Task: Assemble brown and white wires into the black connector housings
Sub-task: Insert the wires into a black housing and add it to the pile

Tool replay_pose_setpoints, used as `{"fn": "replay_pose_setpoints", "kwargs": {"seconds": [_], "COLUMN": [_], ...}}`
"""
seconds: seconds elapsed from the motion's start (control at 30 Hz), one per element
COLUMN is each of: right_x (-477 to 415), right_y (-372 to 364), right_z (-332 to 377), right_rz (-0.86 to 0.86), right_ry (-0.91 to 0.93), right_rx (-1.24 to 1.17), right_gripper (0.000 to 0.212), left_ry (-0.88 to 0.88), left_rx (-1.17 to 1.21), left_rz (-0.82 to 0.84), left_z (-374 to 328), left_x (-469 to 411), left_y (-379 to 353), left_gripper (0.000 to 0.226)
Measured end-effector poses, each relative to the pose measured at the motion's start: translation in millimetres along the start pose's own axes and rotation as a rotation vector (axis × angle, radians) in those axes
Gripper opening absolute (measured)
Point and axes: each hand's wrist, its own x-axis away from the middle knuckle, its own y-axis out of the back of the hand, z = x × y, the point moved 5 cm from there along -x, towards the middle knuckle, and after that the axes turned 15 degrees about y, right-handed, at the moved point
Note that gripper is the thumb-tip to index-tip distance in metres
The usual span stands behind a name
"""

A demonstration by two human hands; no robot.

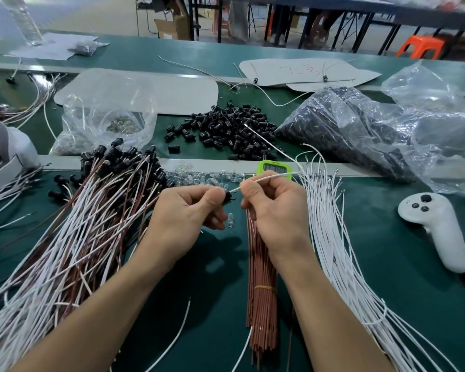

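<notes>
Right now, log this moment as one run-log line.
left hand: holds black connector housing | right hand: pinches white wire, tip at housing | brown wire bundle: on table below hands

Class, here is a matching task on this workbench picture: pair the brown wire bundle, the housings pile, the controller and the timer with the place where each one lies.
Things:
1. brown wire bundle
2. housings pile
3. controller
4. timer

Places:
A. far right of the table
B. just beyond the right hand
C. beneath the right hand, running toward the viewer
D. middle of the table, beyond the timer

Pairs: 1-C, 2-D, 3-A, 4-B
</notes>
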Motion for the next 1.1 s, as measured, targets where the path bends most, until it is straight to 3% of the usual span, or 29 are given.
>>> {"fn": "replay_pose_setpoints", "kwargs": {"seconds": [0.03, 0.1, 0.27, 0.47, 0.83, 1.1], "right_x": [0, 0, 0, 1, 1, 3], "right_y": [0, 0, -3, -5, -6, -5], "right_z": [-1, -2, -1, 0, 1, -4], "right_rz": [-0.003, -0.008, -0.001, 0.085, 0.077, 0.049], "right_ry": [-0.004, -0.019, -0.051, -0.064, -0.148, -0.158], "right_rx": [0.023, 0.045, 0.003, -0.001, -0.174, -0.072], "right_gripper": [0.019, 0.023, 0.029, 0.025, 0.02, 0.023], "left_ry": [-0.003, -0.015, -0.014, -0.085, -0.138, -0.228], "left_rx": [-0.02, -0.078, -0.057, -0.084, -0.1, -0.135], "left_rz": [0.014, 0.011, 0.019, -0.024, -0.059, -0.17], "left_z": [0, 2, 3, 1, -2, -5], "left_x": [1, 0, -2, -1, 1, 6], "left_y": [-1, 0, 1, 3, 10, 11], "left_gripper": [0.009, 0.027, 0.019, 0.02, 0.028, 0.038]}}
